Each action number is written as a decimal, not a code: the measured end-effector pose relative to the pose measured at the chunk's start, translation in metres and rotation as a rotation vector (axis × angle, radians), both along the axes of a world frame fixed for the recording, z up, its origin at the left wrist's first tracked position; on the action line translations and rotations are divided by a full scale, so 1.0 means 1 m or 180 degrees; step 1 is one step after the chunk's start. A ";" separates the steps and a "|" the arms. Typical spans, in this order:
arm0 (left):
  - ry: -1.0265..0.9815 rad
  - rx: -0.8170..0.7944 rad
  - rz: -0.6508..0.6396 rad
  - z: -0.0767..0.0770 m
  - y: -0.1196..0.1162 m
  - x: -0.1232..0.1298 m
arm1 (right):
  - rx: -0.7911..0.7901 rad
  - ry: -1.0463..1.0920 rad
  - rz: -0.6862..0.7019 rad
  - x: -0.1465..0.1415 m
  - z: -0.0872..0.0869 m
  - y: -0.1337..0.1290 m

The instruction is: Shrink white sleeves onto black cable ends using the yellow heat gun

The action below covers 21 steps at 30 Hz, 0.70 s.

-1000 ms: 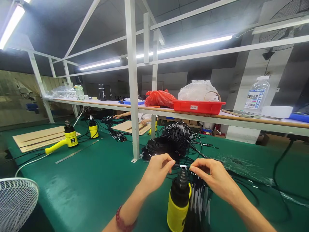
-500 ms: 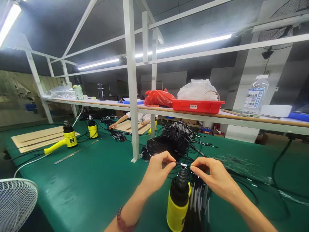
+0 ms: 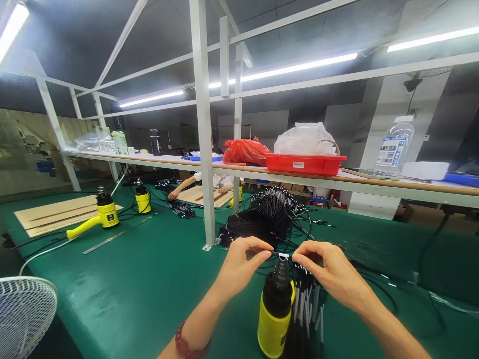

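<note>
A black cable with a short white sleeve is stretched level between my hands. My left hand pinches it on the left between thumb and fingers. On the other side my right hand pinches it just right of the white part. Right below the sleeve is the nozzle of an upright yellow and black heat gun; whether they touch I cannot tell. Cables with grey sleeved ends lie to the right of the heat gun. Behind my hands is a large heap of black cables.
A white post rises from the green table. Two more heat guns and a beige board are at left, with a fan in front. Across the table, a co-worker's hand touches cables. A red tray sits on the shelf.
Both hands keep their pinch on the cable over the nozzle. The white sleeve has shifted very slightly left, and the whole view has moved a little.
</note>
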<state>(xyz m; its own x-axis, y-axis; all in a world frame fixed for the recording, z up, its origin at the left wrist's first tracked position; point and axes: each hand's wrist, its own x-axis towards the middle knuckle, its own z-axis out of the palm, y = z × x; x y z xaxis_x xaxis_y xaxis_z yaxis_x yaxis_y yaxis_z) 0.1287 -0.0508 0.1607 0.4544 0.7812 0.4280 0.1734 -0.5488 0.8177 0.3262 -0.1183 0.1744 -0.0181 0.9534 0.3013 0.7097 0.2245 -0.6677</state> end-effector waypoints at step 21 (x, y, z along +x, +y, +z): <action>0.0165 0.0688 -0.0030 0.007 0.002 0.005 | 0.0062 -0.0176 -0.0216 0.000 0.000 0.004</action>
